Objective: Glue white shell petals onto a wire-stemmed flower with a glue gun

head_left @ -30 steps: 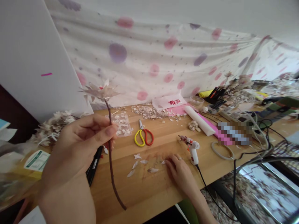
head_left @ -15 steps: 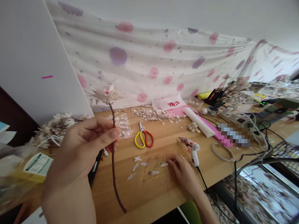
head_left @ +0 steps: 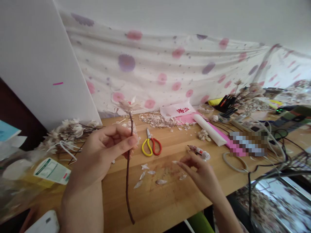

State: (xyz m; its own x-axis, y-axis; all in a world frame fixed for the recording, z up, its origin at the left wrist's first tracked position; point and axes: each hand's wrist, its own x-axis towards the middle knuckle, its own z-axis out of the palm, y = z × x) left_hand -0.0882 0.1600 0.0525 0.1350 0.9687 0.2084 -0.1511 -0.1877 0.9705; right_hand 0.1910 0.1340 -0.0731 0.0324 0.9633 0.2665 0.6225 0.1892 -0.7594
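Left hand (head_left: 102, 155), centre-left, pinches upright flower stem (head_left: 127, 184) between thumb and fingers. Right hand (head_left: 202, 174), centre-right, fingers extended, petal (head_left: 174, 161) at fingertips; grip unclear. Glue gun (head_left: 202, 154) just behind, scissors (head_left: 151, 146) mid-frame.

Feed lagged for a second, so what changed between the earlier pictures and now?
The right hand lifted off the table and now pinches what looks like a petal. The left hand still grips the flower stem upright; scissors and glue gun lie unmoved.
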